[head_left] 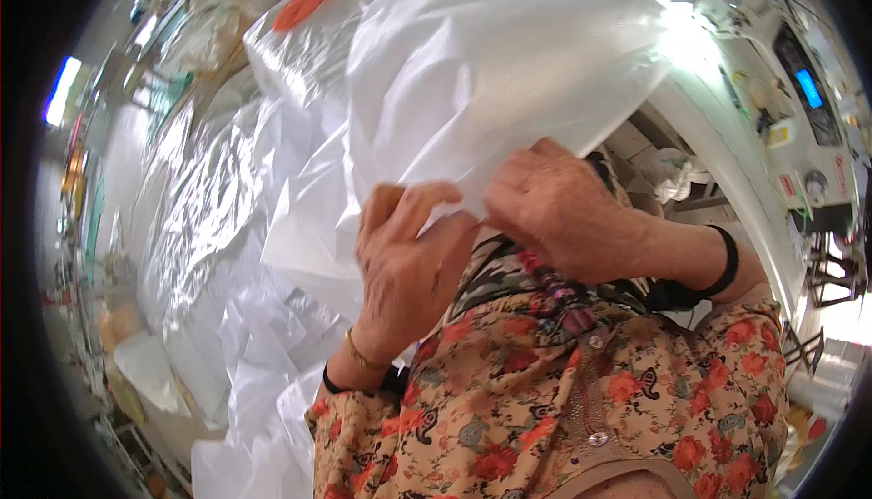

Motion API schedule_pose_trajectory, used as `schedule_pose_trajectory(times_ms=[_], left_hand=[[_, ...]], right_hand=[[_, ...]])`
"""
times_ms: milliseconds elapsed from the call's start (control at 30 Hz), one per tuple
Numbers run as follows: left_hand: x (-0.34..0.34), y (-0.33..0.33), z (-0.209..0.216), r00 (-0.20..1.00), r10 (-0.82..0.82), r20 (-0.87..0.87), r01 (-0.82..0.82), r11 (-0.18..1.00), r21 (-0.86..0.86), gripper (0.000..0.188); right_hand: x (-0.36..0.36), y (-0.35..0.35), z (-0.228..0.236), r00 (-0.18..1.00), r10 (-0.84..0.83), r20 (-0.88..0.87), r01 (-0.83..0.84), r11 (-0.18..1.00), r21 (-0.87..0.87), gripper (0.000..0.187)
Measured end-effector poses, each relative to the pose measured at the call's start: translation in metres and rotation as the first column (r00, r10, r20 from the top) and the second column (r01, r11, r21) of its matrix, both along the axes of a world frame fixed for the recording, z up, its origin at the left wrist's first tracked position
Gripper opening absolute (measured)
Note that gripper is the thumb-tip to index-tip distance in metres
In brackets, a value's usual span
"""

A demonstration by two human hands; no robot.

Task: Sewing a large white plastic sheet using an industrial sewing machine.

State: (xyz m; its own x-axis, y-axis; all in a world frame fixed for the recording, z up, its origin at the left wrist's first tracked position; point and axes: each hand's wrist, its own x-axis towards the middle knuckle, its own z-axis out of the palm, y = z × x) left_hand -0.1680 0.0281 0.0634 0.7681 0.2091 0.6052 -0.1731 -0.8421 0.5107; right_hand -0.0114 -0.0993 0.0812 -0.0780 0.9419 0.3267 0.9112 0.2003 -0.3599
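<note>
A large white translucent plastic sheet spreads in front of me, its near edge coming down to my hands. My right hand is closed at this edge, fingers curled in a pinch on the sheet; its fingertips are partly hidden. Close beside it on the left, my left hand has bent fingers, with a gap between forefinger and thumb. Nothing shows in that gap, and the hand lies over the sheet's near edge.
On the right stands a white sewing machine with a small blue screen and a bright lamp by its needle end. Shiny clear plastic wrapping is heaped to the left. An orange patch lies on the far plastic.
</note>
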Motion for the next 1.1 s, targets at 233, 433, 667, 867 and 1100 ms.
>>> schedule_pose_trajectory(times_ms=[233,433,667,867,1100], left_hand=[[-0.006,-0.025,-0.005,0.992,0.116,-0.048,-0.115,0.993,0.027,0.022],[-0.003,-0.030,-0.016,0.995,0.101,0.008,-0.101,0.994,-0.049,0.038],[0.003,-0.035,-0.016,0.998,0.031,-0.051,-0.024,0.990,0.137,0.042],[-0.002,-0.033,-0.017,0.990,-0.018,-0.142,0.059,0.955,0.292,0.037],[0.007,-0.038,-0.006,0.950,-0.152,-0.272,0.225,0.938,0.265,0.027]], right_hand=[[0.003,-0.005,-0.013,0.998,-0.037,0.049,0.031,0.993,0.118,0.018],[0.016,-0.014,-0.003,0.997,-0.011,-0.073,0.019,0.993,0.118,0.023],[0.026,-0.030,-0.015,0.998,-0.056,-0.041,0.060,0.994,0.093,0.028],[0.030,-0.044,-0.017,0.993,-0.112,-0.046,0.116,0.989,0.095,0.031],[0.033,-0.058,-0.020,0.992,-0.110,0.065,0.105,0.992,0.065,0.032]])
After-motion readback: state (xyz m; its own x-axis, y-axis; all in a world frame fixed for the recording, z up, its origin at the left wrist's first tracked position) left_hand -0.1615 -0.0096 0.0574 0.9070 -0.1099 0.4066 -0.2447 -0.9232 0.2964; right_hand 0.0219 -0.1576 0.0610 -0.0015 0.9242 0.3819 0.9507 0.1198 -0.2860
